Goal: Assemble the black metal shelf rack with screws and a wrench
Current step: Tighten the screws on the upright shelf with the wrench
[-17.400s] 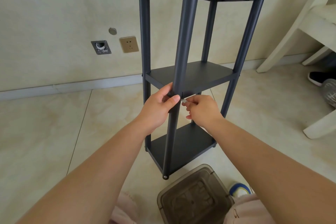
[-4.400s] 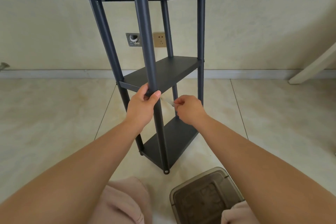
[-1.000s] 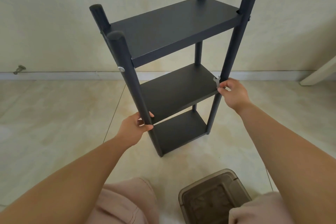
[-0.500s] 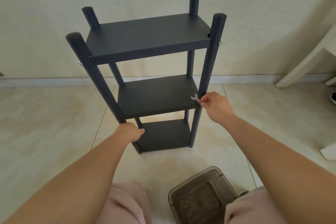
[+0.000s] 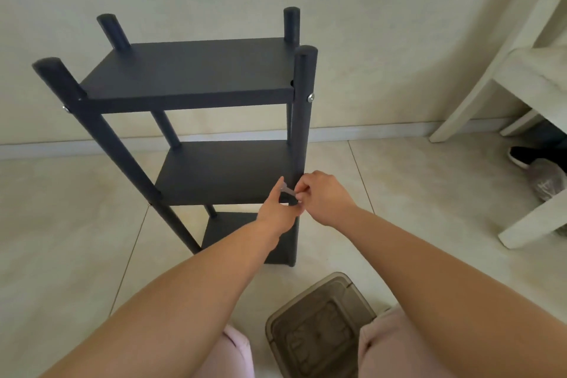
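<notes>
Tightening the middle-shelf joint looks like your current step; the rack [image 5: 196, 77] stands upright on the floor [image 5: 61, 224] with 3 shelves fitted; your right hand [image 5: 325, 196] pinches the wrench [image 5: 287, 191] at the front right post [image 5: 302, 132]; your left hand [image 5: 274, 212] steadies there, fingers hidden, grip unclear; next, seat the wrench squarely before turning.

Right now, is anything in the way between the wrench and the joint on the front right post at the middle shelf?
Nothing visible. The wrench, pinched by the right hand, sits right beside the front right post; the left hand touches it too.
</notes>
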